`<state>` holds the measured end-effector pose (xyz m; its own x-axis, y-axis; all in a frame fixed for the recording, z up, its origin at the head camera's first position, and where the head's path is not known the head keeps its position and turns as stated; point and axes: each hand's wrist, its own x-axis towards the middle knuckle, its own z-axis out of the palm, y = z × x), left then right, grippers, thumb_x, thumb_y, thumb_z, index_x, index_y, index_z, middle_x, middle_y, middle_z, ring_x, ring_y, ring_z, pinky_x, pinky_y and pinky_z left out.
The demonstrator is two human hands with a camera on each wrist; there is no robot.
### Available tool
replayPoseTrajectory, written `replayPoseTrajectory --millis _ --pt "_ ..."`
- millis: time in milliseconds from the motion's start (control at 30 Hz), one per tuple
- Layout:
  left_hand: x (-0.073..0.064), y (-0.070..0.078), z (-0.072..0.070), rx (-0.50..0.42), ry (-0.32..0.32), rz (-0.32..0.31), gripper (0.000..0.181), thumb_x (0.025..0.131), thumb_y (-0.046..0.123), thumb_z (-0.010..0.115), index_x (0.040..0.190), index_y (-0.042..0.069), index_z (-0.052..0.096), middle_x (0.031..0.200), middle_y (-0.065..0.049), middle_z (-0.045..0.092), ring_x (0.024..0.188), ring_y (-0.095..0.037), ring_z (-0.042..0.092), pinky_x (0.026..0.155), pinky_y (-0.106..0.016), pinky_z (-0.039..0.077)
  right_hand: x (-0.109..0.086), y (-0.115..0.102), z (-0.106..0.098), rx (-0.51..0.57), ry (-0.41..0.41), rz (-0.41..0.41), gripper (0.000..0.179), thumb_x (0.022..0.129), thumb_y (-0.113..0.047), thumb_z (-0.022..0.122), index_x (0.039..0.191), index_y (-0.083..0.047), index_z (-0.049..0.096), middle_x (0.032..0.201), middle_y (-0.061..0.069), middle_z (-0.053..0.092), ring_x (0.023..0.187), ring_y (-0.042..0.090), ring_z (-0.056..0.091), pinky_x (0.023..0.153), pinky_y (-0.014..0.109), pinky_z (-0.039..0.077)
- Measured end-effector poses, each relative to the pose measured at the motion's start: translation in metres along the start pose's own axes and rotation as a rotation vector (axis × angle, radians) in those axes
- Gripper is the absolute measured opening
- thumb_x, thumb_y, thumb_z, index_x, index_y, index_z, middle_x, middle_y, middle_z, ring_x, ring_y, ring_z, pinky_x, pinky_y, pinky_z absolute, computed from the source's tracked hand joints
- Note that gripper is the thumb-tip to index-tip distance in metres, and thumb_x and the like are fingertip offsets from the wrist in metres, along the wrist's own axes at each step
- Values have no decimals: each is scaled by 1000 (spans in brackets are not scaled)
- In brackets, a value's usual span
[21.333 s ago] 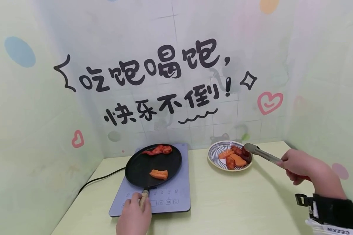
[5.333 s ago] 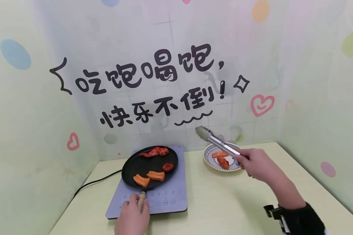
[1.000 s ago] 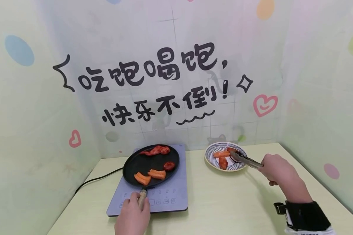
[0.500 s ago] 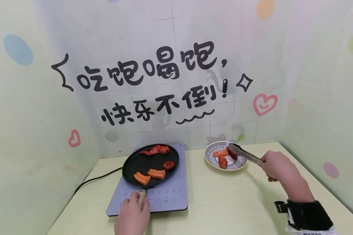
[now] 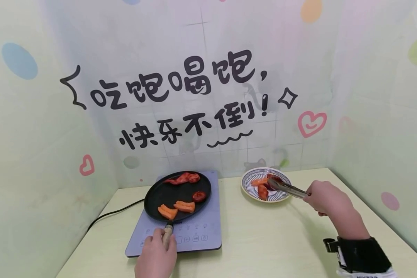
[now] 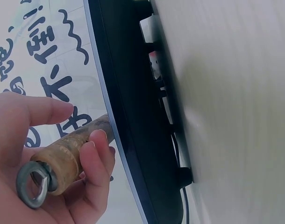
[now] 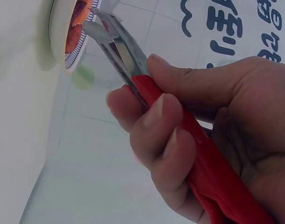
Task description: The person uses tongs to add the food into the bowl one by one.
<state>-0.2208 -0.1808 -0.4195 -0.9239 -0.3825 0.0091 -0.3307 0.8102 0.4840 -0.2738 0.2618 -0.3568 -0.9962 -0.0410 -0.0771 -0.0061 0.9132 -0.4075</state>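
My left hand [image 5: 156, 253] grips the wooden handle [image 6: 63, 163] of a black frying pan [image 5: 173, 192]. In the pan lie a long red meat-like piece [image 5: 183, 178], a round red slice [image 5: 199, 197] and two ridged orange pieces [image 5: 184, 206]. My right hand [image 5: 330, 199] holds metal tongs by their red grips [image 7: 198, 158]. The tongs' tips [image 5: 274, 183] are down in a patterned plate [image 5: 247, 194], at a dark red piece [image 5: 276, 177] they partly cover; whether they pinch it I cannot tell. An orange piece [image 5: 258, 182] and a reddish-brown lump [image 5: 263, 192] lie beside it.
Under the pan sits a flat induction cooker [image 5: 208, 227] with a black cord [image 5: 118, 210] leading left. The pale table [image 5: 257, 239] meets a printed wall [image 5: 194, 154] behind the plate and cooker, with side walls left and right.
Since the oldest frame, an orange piece and the round red slice have come from plate to pan. Lately the tongs returned to the plate, lifted the dark red piece slightly, then lowered again. Left hand stays.
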Motion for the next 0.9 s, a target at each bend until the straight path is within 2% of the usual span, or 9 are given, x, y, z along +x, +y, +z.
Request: replayPoseTrajectory --millis 267,533,733,900 --pt "1 0 1 -5 -1 5 44 100 34 68 130 2 60 103 -22 63 73 -27 56 62 -41 45 3 -2 6 -53 22 10 15 98 -15 64 89 -11 75 65 1 60 55 15 56 54 33 40" --pt "1 -1 2 -2 -8 -3 44 100 34 67 130 3 60 103 -22 62 73 -28 57 62 -42 46 6 1 12 -5 3 8 16 100 -12 62 92 -6 74 63 1 56 52 16 56 53 31 41" --pt "2 -1 2 4 -5 -12 44 100 34 68 129 2 60 103 -22 62 73 -28 57 63 -42 46 5 3 10 39 -14 8 17 104 -10 60 96 0 71 59 2 52 52 17 56 53 31 42" --pt "1 0 2 5 2 -6 43 100 33 68 129 2 60 102 -22 62 73 -28 57 63 -42 46 5 5 5 74 -12 13 17 105 -10 59 99 3 70 58 3 52 53 17 58 54 31 47"
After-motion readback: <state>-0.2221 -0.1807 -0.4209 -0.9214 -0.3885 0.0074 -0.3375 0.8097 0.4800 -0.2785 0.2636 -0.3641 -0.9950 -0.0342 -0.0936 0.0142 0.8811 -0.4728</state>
